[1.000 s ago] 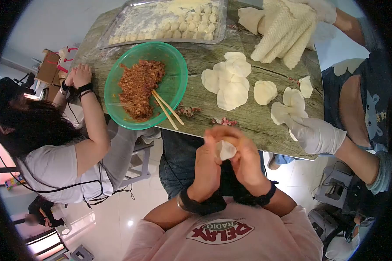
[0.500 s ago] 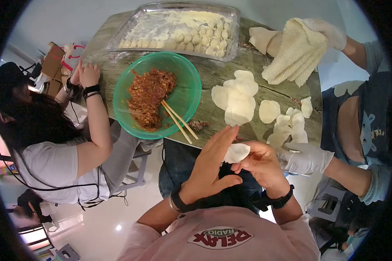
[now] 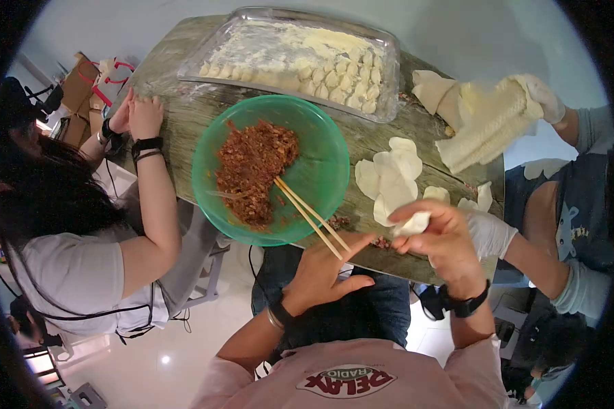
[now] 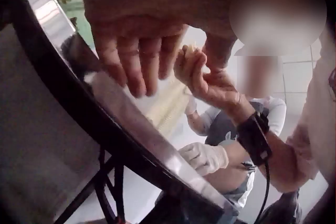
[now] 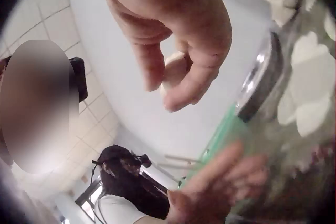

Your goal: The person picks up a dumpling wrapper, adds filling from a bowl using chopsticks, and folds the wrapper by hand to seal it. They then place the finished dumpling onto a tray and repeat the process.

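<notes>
In the head view my right hand [image 3: 450, 249] pinches a small white dumpling [image 3: 414, 223] between thumb and fingers, above the table's front edge. The right wrist view shows the dumpling [image 5: 174, 69] partly covered by the fingers. My left hand [image 3: 324, 273] is held out with fingers extended and thumb spread, and nothing lies in it. Wooden chopsticks [image 3: 310, 215] lean out of a green bowl [image 3: 320, 136], their ends overlapping the back of the left hand. Reddish-brown minced filling [image 3: 252, 170] fills much of the bowl's left side.
Behind the bowl stands a metal tray [image 3: 391, 102] with rows of dumplings and flour. Round wrappers [image 3: 392, 170] overlap on the table [image 3: 174, 82] at the right. A gloved person there holds a cream cloth [image 3: 488, 129]. Another person sits at left, hands [image 3: 143, 119] together.
My hands have parted: the right moved right and up with the dumpling, the left stays lower, reaching towards the chopsticks. The gloved person's cloth has shifted right. Bowl and tray appear lower in view.
</notes>
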### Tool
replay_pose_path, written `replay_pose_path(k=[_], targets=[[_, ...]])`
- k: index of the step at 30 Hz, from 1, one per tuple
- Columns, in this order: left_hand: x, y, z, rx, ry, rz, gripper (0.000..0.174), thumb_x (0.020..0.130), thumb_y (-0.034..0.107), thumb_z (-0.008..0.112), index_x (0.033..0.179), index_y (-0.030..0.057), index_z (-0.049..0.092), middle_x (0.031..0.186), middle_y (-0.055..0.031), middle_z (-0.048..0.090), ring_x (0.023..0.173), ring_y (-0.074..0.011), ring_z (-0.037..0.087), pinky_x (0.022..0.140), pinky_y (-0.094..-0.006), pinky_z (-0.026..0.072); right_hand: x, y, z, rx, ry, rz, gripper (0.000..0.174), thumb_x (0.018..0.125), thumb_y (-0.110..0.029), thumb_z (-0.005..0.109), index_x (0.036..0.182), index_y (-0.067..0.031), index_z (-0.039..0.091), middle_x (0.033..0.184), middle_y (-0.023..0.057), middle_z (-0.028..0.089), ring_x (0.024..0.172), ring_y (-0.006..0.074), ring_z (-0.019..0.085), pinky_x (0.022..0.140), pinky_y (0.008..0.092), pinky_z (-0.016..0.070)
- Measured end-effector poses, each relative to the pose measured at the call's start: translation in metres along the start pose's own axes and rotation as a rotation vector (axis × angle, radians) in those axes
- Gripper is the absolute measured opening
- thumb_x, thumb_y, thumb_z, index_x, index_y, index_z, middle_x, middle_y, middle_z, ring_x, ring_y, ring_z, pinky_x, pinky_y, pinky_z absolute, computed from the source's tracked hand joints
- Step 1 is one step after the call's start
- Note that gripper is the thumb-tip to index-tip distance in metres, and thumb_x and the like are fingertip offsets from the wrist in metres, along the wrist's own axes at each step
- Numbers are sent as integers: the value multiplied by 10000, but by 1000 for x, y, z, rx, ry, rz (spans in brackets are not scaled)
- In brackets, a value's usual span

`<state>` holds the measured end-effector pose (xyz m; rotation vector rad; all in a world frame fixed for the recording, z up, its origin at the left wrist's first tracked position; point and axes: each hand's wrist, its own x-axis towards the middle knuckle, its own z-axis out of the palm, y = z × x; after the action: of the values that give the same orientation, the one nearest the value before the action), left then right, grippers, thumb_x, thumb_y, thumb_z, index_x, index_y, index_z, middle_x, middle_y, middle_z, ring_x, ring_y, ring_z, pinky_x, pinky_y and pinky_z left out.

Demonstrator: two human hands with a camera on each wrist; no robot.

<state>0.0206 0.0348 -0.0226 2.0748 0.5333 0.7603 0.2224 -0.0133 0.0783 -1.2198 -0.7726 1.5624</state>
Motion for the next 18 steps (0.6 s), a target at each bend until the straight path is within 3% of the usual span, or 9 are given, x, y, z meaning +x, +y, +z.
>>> replay_pose_path(k=[2, 6, 12, 15, 18], targets=[[4, -4, -3, 46, 15, 86, 477, 785, 398, 648, 1147, 93, 590, 1009, -125, 642, 913, -293, 619, 800, -387, 472, 14, -28, 4, -131, 56, -198, 322, 755, -46, 683, 1052, 18, 579, 958, 114, 641, 812, 158, 645, 715, 261, 536], [5, -24, 5, 55, 22, 54, 401, 755, 328, 697, 1079, 105, 622, 920, -88, 663, 824, -266, 639, 714, -359, 498, 54, -82, 19, -225, 54, -349, 300, 769, -76, 678, 1040, 16, 587, 922, 97, 643, 785, 150, 644, 700, 246, 530], [9, -22, 7, 87, 0, -4, 388, 779, 346, 667, 1087, 115, 617, 943, -77, 655, 867, -259, 628, 751, -356, 499, 149, -136, 34, -425, -99, -354, 291, 794, -115, 662, 1036, 28, 587, 879, 74, 637, 751, 127, 625, 696, 202, 507], [7, -27, 11, 90, 5, -12, 411, 790, 354, 656, 1121, 118, 598, 977, -80, 649, 900, -265, 620, 783, -363, 496, 208, -135, 34, -449, -196, -332, 308, 785, -107, 672, 1040, 41, 584, 875, 78, 636, 749, 120, 619, 706, 194, 504], [10, -21, 6, -14, -7, -47, 429, 793, 343, 657, 1141, 103, 584, 1012, -96, 640, 931, -276, 611, 820, -377, 486, 266, -119, 33, -527, -246, -183, 310, 777, -114, 675, 1044, 21, 593, 867, 69, 630, 739, 119, 625, 679, 198, 508]])
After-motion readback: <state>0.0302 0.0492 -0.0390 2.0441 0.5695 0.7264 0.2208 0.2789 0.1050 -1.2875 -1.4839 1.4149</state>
